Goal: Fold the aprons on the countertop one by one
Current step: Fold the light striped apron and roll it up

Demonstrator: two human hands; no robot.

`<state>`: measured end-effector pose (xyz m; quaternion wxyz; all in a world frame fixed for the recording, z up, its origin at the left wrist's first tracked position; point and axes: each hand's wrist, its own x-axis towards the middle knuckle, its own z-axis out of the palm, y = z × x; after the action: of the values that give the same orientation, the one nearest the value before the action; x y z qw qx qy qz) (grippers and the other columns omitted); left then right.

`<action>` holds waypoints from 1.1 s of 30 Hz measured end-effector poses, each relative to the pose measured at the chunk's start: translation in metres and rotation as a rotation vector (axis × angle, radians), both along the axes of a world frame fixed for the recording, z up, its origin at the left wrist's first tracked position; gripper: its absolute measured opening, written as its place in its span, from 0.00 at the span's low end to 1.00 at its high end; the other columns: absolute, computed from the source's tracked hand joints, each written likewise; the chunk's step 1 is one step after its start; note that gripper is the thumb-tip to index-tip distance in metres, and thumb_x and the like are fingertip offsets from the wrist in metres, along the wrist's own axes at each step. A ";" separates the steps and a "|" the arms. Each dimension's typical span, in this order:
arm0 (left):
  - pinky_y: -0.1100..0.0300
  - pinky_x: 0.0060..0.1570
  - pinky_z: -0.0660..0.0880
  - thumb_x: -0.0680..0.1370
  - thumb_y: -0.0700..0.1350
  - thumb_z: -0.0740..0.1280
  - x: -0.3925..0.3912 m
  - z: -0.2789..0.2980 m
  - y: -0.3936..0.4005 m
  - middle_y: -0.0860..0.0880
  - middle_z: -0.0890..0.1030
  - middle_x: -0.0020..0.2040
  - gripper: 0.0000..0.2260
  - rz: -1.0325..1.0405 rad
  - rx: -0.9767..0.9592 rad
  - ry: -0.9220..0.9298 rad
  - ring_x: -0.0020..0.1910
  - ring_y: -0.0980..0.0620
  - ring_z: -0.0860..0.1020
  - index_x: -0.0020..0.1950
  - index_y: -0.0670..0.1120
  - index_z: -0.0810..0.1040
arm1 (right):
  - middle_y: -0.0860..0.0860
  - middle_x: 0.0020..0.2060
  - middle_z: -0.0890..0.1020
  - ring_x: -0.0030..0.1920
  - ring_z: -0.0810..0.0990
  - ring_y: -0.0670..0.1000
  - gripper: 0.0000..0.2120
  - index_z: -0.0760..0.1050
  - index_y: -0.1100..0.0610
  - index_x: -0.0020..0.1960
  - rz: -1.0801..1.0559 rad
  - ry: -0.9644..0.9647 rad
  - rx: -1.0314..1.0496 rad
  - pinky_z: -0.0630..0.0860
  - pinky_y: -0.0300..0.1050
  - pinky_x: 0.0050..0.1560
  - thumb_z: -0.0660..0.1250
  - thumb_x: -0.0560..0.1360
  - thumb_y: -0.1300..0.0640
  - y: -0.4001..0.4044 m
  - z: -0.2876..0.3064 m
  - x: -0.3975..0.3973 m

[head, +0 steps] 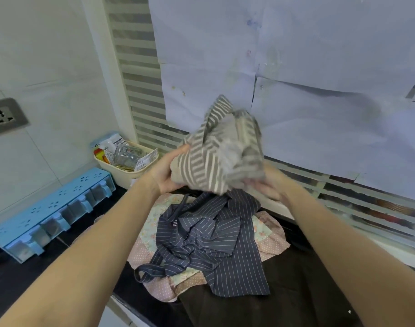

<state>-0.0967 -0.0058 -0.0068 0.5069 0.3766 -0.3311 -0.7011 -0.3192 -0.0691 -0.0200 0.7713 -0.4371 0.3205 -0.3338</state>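
Note:
I hold a crumpled grey-and-white striped apron (pixel 221 147) in the air above the pile. My left hand (pixel 168 172) grips its left side and my right hand (pixel 269 185) cups it from below on the right; that part is blurred. Under it, on the black countertop (pixel 135 293), lies a rumpled navy pinstriped apron (pixel 216 241) with its straps loose. It rests on a pink dotted floral apron (pixel 272 241). A dark brown cloth (pixel 284 300) lies at the near right.
A blue spice rack (pixel 53 213) with several small jars stands on the left by the tiled wall. A cream basket (pixel 128 166) of packets sits behind it. White paper sheets (pixel 296 67) cover the blinds at the back. A wall socket (pixel 5 116) is on the left.

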 end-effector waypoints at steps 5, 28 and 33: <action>0.58 0.38 0.79 0.37 0.57 0.82 0.013 0.003 0.004 0.49 0.84 0.40 0.47 -0.333 0.137 -0.558 0.38 0.52 0.83 0.54 0.45 0.76 | 0.56 0.56 0.79 0.51 0.82 0.52 0.14 0.72 0.65 0.63 -0.224 0.025 -0.062 0.81 0.43 0.46 0.55 0.82 0.60 -0.022 0.040 0.003; 0.52 0.57 0.74 0.74 0.44 0.71 0.001 0.001 -0.017 0.50 0.79 0.54 0.10 -0.365 -0.057 -1.262 0.54 0.49 0.77 0.53 0.49 0.76 | 0.53 0.71 0.65 0.67 0.69 0.57 0.41 0.55 0.53 0.75 0.542 1.238 -0.531 0.67 0.49 0.66 0.73 0.69 0.52 0.017 0.048 0.021; 0.62 0.42 0.72 0.74 0.43 0.71 -0.010 0.008 -0.011 0.46 0.80 0.47 0.07 -0.472 -0.206 -1.367 0.44 0.49 0.77 0.43 0.49 0.74 | 0.53 0.51 0.78 0.46 0.75 0.51 0.20 0.72 0.63 0.62 0.693 1.769 -0.844 0.76 0.41 0.47 0.70 0.73 0.60 0.015 0.022 0.029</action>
<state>-0.1065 -0.0164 0.0011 0.0553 0.5993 -0.7101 -0.3653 -0.2899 -0.0541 0.0017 0.0987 -0.8284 0.4856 0.2611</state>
